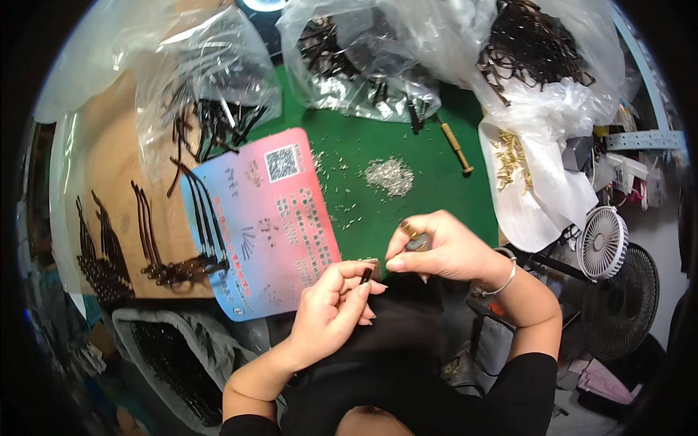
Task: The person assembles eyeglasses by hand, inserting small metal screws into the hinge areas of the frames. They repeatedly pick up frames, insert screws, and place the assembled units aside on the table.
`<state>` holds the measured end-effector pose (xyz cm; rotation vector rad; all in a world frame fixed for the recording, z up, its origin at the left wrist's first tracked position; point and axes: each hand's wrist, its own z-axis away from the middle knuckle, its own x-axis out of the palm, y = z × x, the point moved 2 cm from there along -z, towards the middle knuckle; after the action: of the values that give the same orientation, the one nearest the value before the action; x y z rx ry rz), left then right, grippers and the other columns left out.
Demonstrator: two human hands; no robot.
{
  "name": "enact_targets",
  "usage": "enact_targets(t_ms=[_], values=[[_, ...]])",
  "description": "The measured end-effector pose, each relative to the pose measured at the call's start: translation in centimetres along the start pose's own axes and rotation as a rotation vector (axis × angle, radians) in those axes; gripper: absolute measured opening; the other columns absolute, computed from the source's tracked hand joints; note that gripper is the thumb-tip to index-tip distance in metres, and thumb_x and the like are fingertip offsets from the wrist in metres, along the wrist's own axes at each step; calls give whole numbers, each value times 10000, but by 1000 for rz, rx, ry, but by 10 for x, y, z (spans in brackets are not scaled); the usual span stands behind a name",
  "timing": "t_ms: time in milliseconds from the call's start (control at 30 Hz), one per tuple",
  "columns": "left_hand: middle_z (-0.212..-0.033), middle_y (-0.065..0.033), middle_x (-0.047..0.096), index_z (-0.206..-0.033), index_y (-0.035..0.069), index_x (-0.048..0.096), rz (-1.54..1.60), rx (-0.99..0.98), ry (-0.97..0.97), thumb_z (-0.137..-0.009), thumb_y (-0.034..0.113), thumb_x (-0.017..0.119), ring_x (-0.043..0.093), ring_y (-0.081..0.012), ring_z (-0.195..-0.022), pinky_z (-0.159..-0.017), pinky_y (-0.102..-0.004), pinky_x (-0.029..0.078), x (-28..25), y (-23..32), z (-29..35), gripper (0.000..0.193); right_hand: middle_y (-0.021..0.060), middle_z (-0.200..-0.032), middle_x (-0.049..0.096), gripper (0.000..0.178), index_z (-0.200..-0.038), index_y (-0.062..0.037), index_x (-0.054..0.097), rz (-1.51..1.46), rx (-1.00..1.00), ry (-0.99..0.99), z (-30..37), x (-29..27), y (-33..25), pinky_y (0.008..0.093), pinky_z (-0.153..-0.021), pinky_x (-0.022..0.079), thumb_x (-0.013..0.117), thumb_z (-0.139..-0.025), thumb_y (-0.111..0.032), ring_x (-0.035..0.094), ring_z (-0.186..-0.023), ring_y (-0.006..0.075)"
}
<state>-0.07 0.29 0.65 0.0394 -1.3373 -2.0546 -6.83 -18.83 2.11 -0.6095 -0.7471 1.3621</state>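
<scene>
Low in front of me, my left hand pinches a small dark piece, which looks like the end of an eyeglass temple; the rest of it is hidden by my fingers. Close beside it, my right hand is closed round a short screwdriver with a brass cap. The screwdriver's tip cannot be made out. Beyond my hands, a heap of tiny silver metal parts lies on the green mat, with several strays to its left. A second brass screwdriver rests on the mat.
A pink and blue printed sheet lies on the left, dark temples fanned over its edge. Plastic bags of dark temples line the back. Small brass parts sit on white wrapping at right, near a white fan. A lined bin stands lower left.
</scene>
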Motion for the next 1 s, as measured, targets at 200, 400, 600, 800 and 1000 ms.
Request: enact_targets(t_ms=[200,400,600,800,1000], values=[[-972,-97,657,-1199,-29,490,-10,5,12,-928,38,505,576,-48,-638,-571,-191,496,-4,1,2,280,73,-743,606,201,-786,10,596,400,-402,184,-13,22,-7,273,-580,452,687,-824,-166,575,-673,140],[-963,-89,659,-1181,-27,503,9,14,-7,-927,34,505,560,-41,-624,-552,-186,479,-2,2,-4,262,68,-733,592,205,-782,-1,598,303,-414,261,-10,21,-3,264,-572,440,691,-827,-179,554,-649,117],[-966,-86,658,-1153,-13,524,102,45,-35,-932,45,511,562,-50,-644,-561,-184,474,-3,-9,-6,229,82,-739,612,219,-787,2,603,175,-472,314,-3,30,10,275,-573,460,678,-834,-199,585,-640,144],[-895,-79,681,-1145,-28,533,-129,187,-207,-921,30,514,602,-77,-640,-583,-213,501,-8,-5,-5,232,18,-754,590,327,-894,-8,571,-167,-149,-78,-4,18,12,208,-566,414,712,-818,-293,510,-666,50],[-884,-83,660,-1193,-14,528,-302,215,-144,-914,-5,488,621,-110,-638,-601,-235,517,-4,-5,-6,282,160,-925,585,551,-1021,26,517,297,-243,85,-10,21,32,309,-726,482,700,-794,-442,599,-799,207]])
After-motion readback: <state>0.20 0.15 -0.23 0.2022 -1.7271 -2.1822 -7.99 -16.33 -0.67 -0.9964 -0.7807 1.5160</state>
